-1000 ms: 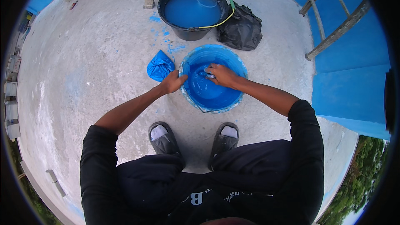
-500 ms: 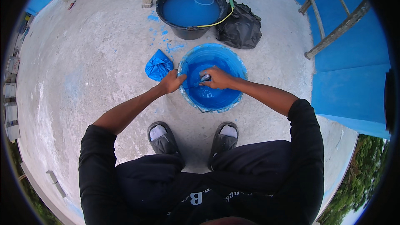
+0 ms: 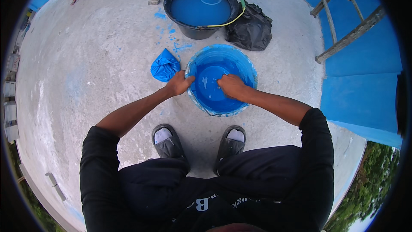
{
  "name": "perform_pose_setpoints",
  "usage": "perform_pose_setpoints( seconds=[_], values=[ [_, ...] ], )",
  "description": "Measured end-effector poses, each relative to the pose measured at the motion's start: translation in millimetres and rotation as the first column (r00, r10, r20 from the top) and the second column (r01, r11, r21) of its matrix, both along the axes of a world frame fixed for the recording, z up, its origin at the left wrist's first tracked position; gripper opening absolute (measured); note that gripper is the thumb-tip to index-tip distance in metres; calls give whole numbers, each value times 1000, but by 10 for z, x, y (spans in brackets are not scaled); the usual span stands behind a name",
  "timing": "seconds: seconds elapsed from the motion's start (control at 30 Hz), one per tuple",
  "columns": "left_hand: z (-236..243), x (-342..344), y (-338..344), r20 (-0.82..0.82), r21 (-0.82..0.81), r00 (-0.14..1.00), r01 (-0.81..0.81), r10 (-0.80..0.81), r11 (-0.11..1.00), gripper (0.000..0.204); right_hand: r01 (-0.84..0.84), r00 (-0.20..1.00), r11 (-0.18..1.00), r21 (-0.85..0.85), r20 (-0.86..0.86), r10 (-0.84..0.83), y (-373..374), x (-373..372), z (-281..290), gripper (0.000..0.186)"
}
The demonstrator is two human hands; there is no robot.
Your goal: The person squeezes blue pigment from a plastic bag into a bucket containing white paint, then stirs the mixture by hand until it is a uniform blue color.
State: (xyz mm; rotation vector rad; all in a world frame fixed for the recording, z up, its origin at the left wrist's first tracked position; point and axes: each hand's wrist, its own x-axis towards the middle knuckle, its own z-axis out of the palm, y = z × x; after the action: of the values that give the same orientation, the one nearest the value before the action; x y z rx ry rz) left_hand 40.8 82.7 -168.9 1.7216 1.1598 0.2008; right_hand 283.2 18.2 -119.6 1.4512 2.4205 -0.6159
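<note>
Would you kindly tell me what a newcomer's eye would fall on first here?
Probably the blue bucket at the centre, its rim held by the left hand, with the right hand over the vivid blue liquid inside. Beyond it stands a black bucket of duller blue liquid. The bright blue wall fills the right side.

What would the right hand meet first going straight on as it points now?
Probably the blue bucket's left inner wall, near the left hand. Depth is unclear: if the right hand angles down, blue paint comes first.
</note>
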Motion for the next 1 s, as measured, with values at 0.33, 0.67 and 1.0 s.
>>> perform_pose_setpoints(
  seconds=[0.33, 0.67, 1.0],
  values=[
    [186, 44, -51, 39, 35, 999, -29, 28, 999, 51, 271, 842, 926, -262, -402, -360, 131, -277, -28, 31],
    [10, 11, -16, -10, -6, 1000, -26, 26, 1000, 56, 184, 939, 962, 200, -324, -112, 279, 87, -112, 20],
    [33, 18, -44, 37, 50, 998, -45, 43, 998, 51, 36, 982, 977, -212, -176, -74, -49, -294, 6, 24]
  ],
)
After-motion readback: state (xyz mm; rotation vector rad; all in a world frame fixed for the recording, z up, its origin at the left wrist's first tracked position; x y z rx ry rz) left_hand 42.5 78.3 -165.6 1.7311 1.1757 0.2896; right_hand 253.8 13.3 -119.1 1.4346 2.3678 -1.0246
